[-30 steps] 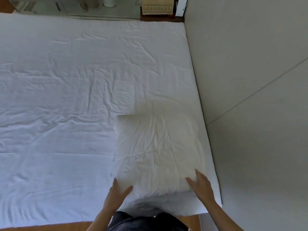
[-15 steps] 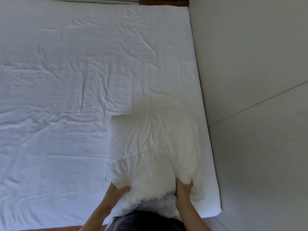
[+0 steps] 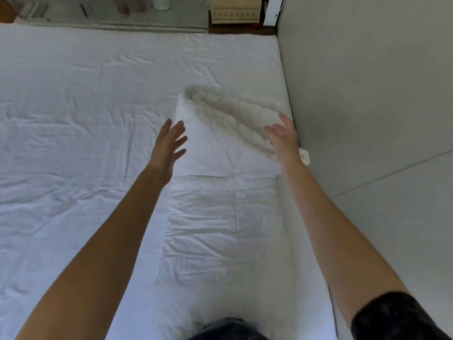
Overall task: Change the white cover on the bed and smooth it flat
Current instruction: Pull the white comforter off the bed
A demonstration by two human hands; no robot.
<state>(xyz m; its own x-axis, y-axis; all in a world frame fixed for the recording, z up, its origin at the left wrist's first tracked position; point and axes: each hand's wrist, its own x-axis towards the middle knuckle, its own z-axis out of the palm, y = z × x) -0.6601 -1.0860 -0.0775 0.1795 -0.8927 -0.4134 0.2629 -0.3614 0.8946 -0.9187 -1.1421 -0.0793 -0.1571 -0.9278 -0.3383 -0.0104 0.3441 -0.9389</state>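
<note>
Both arms are stretched way out over the bed [image 3: 73,119], which is dressed in a wrinkly white sheet [image 3: 85,168]. On the right side of the bed, running along the grey wall [image 3: 367,82], lies the folded white cover [image 3: 220,217], partly unrolled into a long strip that reaches from near the person's body up toward the far end. Its far end looks blurry and lifted, curling over itself in a diagonal roll [image 3: 232,111] between the two hands.

The left hand [image 3: 169,143] is up in the air with fingers spread and straight, no grip on anything, just beside the left edge of the cover's lifted end. The right hand [image 3: 284,136] is likewise loose, fingers splayed, palm turned up a bit, right next to the rolled edge by the wall. Can't tell if either hand actually touches the fabric; it looks like they're just clear of it.

A dark sleeve [image 3: 397,317] shows on the right upper arm, and dark clothing peeks in at the bottom edge. Past the far end of the bed there's a wooden stand with a beige patterned cloth [image 3: 234,11] and a white box-like thing [image 3: 273,9] in the corner.
</note>
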